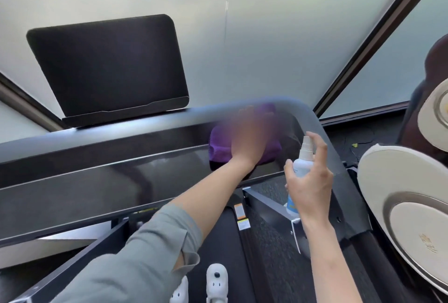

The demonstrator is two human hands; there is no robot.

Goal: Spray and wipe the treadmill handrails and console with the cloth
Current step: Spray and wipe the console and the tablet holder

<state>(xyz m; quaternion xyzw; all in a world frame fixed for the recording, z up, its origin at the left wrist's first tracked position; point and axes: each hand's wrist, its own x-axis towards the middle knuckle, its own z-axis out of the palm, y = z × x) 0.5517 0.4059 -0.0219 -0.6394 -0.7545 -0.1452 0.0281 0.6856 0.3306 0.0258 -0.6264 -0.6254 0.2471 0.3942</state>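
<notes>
A purple cloth [219, 147] lies on the right part of the treadmill's glossy black console panel [121, 181]. My left hand [249, 140] presses flat on the cloth and is blurred by motion. Just to its right, my right hand [312, 181] grips a white spray bottle [303, 157] with a blue label, nozzle up and a finger near the top. The grey handrail [322, 138] curves round the console's right corner behind both hands. A dark screen [109, 65] stands above the console at the left.
I stand on the treadmill belt [218, 230] in white shoes [217, 281]. A neighbouring machine with beige round covers [400, 193] crowds the right side. Frosted window panes with dark frames [363, 43] fill the background.
</notes>
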